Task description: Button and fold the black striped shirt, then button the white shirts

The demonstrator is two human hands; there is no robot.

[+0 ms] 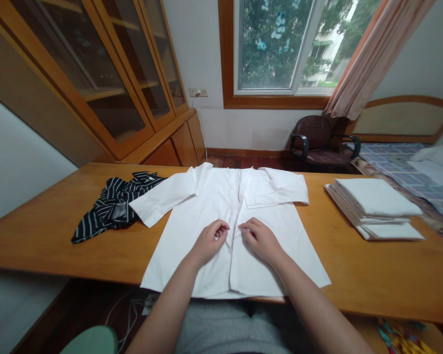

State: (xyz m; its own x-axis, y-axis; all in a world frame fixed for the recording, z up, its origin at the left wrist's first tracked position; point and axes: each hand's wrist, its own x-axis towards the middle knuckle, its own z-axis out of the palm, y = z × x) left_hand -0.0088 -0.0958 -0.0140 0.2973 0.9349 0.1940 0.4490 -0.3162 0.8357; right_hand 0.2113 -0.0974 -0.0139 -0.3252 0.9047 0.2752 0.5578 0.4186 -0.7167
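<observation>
A white short-sleeved shirt (192, 206) lies flat, front up, on the wooden table (40, 231), collar away from me. My left hand (209, 241) rests on the left side of the button placket, fingers curled and pinching the fabric edge. Just across the placket, my right hand (260, 239) pinches the opposite edge the same way. Both hands sit at mid-shirt, almost touching each other. The shirt's hem hangs slightly over the table's near edge.
A crumpled black-and-white striped garment (112, 206) lies left of the shirt. A stack of folded white shirts (376, 206) sits at the right. Beyond the table are a dark armchair (317, 140), a bed (409, 157) and a glass-fronted cabinet (107, 83).
</observation>
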